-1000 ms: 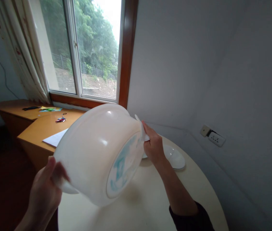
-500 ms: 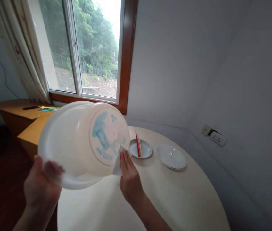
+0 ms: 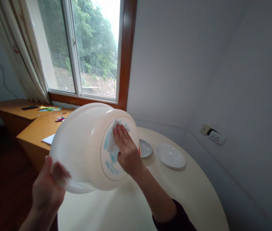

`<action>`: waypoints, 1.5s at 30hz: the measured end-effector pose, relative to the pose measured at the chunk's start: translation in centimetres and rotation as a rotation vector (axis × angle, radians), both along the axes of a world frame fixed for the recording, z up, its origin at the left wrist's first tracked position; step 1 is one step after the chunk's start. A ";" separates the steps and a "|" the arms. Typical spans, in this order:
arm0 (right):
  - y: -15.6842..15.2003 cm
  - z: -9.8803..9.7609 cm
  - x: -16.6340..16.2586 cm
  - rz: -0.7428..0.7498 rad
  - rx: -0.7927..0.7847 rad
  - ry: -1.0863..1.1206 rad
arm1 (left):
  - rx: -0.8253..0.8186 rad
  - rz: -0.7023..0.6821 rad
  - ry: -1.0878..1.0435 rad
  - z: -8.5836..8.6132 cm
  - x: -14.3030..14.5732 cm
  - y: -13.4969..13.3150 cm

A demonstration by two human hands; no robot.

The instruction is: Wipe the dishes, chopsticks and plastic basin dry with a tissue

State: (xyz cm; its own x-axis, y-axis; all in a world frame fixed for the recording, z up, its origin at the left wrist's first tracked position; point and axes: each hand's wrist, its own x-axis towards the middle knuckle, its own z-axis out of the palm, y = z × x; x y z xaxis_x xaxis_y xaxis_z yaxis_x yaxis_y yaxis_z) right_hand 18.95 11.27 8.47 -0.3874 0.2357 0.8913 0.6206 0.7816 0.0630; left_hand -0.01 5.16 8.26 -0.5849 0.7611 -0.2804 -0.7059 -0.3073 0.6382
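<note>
A large whitish plastic basin (image 3: 85, 147) is held tilted on its side above the table, its base turned toward the right. My left hand (image 3: 50, 183) grips the rim at the lower left, thumb outside and fingers showing through the wall. Against the base, my right hand (image 3: 127, 149) presses a white wipe (image 3: 111, 141) flat under its fingers. Blue printed marks (image 3: 110, 166) on the base show around the wipe, and part of the print is covered by the hand.
On the round white table (image 3: 174, 199) are a stack of white plates (image 3: 170, 155) and a plate (image 3: 146, 148) with red and pale sticks, partly hidden by the basin. A wooden desk (image 3: 33, 131) with papers and pens stands left, below the window. A wall socket (image 3: 217, 137) is at right.
My right hand has moved the wipe from the base's lower right edge up onto its middle. The basin has shifted slightly right, covering more of the plate with sticks.
</note>
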 end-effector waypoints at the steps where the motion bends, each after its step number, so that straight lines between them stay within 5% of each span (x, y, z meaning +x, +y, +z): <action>1: 0.8 -0.1 0.5 -0.021 -0.032 0.027 | 0.006 0.006 0.003 0.0 -0.2 -0.1; 8: 1.0 -4.2 0.6 -0.039 -0.209 0.108 | -0.005 0.050 0.053 -0.4 -1.2 0.2; 14: -3.6 -5.1 -1.5 0.180 -0.235 0.058 | -0.066 0.069 0.078 0.2 -1.4 0.5; 18: -5.3 -6.5 -0.2 0.357 -0.412 0.030 | -0.077 0.115 0.207 0.3 -2.5 1.6; 25: -4.6 -13.5 4.2 0.194 -0.877 0.464 | -0.072 0.205 0.834 -0.2 -4.7 6.0; 29: -3.9 -16.3 5.5 0.103 -1.011 0.697 | -0.032 0.112 1.507 -0.5 -4.2 9.3; 36: -3.6 -17.5 6.2 0.043 -1.042 0.779 | 0.111 0.238 2.361 -3.7 -3.3 16.1; 45: -3.6 -17.3 6.3 0.036 -1.049 0.761 | 0.300 0.034 2.610 -6.2 -1.9 19.9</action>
State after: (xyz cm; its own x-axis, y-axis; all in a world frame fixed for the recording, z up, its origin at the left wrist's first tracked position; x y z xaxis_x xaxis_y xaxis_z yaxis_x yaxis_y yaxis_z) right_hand 25.25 7.71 -8.79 0.1110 0.9516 0.2867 0.2073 0.2600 -0.9431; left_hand -1.95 25.10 2.06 0.5139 0.6235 0.5892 0.8477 -0.4746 -0.2371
